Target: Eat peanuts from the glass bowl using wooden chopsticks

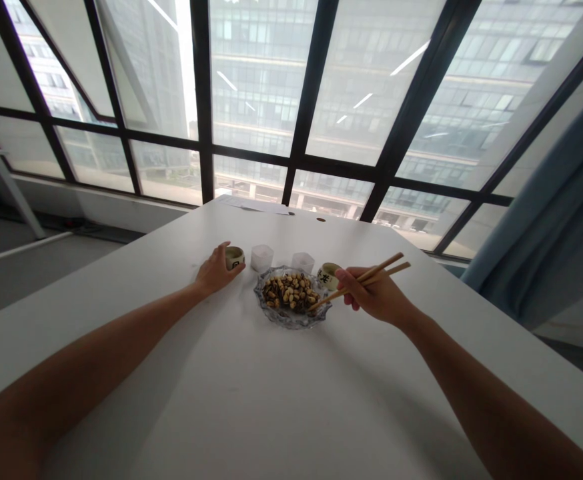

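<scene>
My left hand (pixel 215 269) is wrapped around the side of a small ceramic cup (pixel 235 257) with dark lettering. My right hand (pixel 366 291) holds a pair of wooden chopsticks (pixel 385 268), their tips in a scalloped glass dish (pixel 294 323). Brown and pale nuts or seeds (pixel 291 291) fill the middle of that dish. Just left of my right hand, partly behind its fingers, stands a second lettered cup (pixel 327 276). Two translucent white containers, one on the left (pixel 262 257) and one on the right (pixel 302 262), stand behind the dish.
The white table (pixel 251 400) stretches towards large dark-framed windows. Papers (pixel 254 204) lie at its far end, near a small brown disc (pixel 321 219). A blue curtain (pixel 546 213) hangs at the right, and part of another table (pixel 14 190) shows at the left.
</scene>
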Motion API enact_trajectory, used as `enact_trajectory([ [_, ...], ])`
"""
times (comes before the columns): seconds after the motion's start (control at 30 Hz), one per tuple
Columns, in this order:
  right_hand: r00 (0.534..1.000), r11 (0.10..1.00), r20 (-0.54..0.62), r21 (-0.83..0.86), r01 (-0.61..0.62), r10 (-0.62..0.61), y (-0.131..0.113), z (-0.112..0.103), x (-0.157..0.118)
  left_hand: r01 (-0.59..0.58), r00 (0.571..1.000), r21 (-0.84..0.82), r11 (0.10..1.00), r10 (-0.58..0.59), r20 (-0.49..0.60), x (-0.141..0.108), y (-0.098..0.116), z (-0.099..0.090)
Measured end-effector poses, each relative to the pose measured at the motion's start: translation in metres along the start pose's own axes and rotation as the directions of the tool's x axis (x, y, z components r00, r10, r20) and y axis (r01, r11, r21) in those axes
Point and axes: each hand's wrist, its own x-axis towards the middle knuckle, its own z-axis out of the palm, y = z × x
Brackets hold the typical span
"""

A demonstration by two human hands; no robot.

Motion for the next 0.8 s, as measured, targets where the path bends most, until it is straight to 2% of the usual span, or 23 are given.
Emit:
enact_trajectory([
  [0.37,1.0,1.0,0.021,-0.015,-0.019,0.02,-0.0033,0.0022,-0.0008,-0.009,1.0,-0.001,1.0,0.009,-0.011,0.0006,-0.0011,0.0002],
  [0.57,0.999,0.999,0.021,-0.042,0.028,-0.027,-0.0057,0.0001,-0.0009,0.006,1.0,-0.003,1.0,-0.006,0.015,0.0004,-0.0004,-0.0005],
  [0.8,0.999,0.997,0.04,-0.074,0.028,-0.025,-0.008,-0.0015,-0.0005,-0.001,1.0,0.002,1.0,0.001,0.002,0.0,-0.0002,0.0],
])
